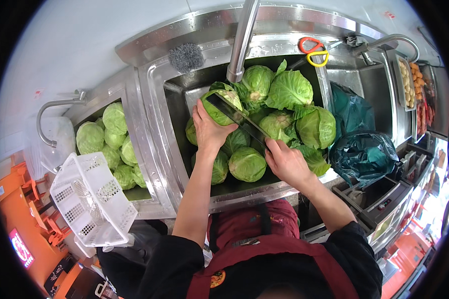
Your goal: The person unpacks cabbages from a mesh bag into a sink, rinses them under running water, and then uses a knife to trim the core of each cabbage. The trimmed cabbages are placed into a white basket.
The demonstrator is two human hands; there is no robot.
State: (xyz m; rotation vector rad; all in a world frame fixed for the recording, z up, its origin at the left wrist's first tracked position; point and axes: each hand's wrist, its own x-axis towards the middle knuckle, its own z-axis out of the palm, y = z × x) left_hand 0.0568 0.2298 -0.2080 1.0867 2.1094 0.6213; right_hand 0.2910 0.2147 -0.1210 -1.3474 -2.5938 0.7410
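Observation:
My left hand (pixel 210 129) holds a green cabbage (pixel 222 106) at the upper left of the heap in the middle steel sink (pixel 177 149). My right hand (pixel 287 160) grips the handle of a dark-bladed knife (pixel 236 119), whose blade lies across that cabbage. Several more cabbages surround it: one (pixel 247 164) below the knife, others (pixel 290 89) at the upper right, and one (pixel 316 127) at the right wall. Loose outer leaves (pixel 314 160) lie at the lower right. How deep the blade sits in the cabbage, I cannot tell.
A steel faucet pipe (pixel 243 41) hangs over the sink. Scissors (pixel 314 52) and a grey scouring pad (pixel 186 58) rest on its back rim. Paler cabbages (pixel 114 117) fill the left sink, beside a white plastic basket (pixel 93 202). A dark green plastic bag (pixel 363 155) is at right.

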